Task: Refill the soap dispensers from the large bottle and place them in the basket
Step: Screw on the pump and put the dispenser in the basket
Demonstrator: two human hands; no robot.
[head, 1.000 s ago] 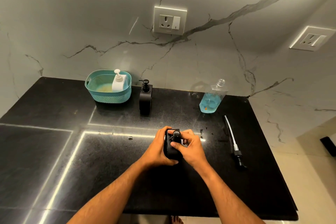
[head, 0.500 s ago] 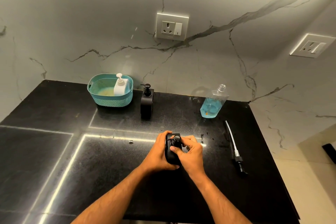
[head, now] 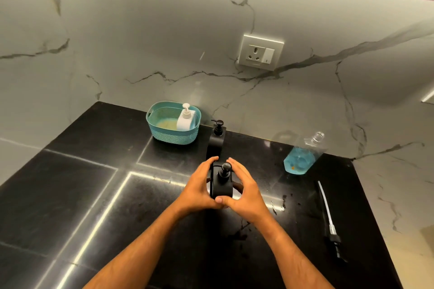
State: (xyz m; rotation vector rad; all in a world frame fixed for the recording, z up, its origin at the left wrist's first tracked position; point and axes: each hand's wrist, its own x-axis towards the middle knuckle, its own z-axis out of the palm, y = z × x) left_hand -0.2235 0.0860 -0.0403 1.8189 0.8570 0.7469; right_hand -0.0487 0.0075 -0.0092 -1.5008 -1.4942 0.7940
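Both hands — the left hand (head: 199,189) and the right hand (head: 244,191) — grasp the black dispenser (head: 222,183) upright above the black counter (head: 94,195), near its middle, well apart from the teal basket (head: 172,135).

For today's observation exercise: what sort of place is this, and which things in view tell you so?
Probably a home kitchen or bathroom counter: a black stone countertop against a marble-look wall with a power socket, and soap dispensers around, one white dispenser in a teal basket.
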